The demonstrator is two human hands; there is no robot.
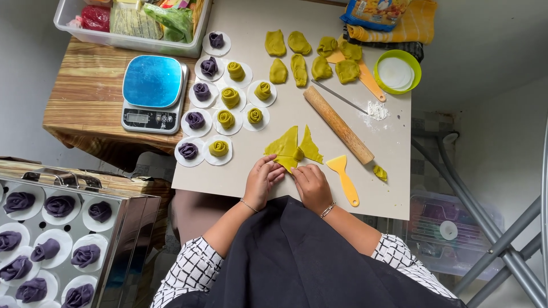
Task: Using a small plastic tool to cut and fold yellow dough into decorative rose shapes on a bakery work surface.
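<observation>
My left hand (262,179) and my right hand (311,183) both pinch the near edge of a thin yellow-green dough sheet (294,147) lying on the grey work board (251,165). The sheet is cut into flaps that fan away from my fingers. A yellow plastic scraper (344,178) lies just right of my right hand. Beyond it a wooden rolling pin (337,124) rests at a slant.
Rolled yellow-green and purple dough roses (225,97) sit on white paper rounds at the left. Several raw dough lumps (311,60) lie at the back, near a green bowl (398,71). A blue-topped kitchen scale (152,92) stands left; a metal steamer tray (123,217) holds purple roses.
</observation>
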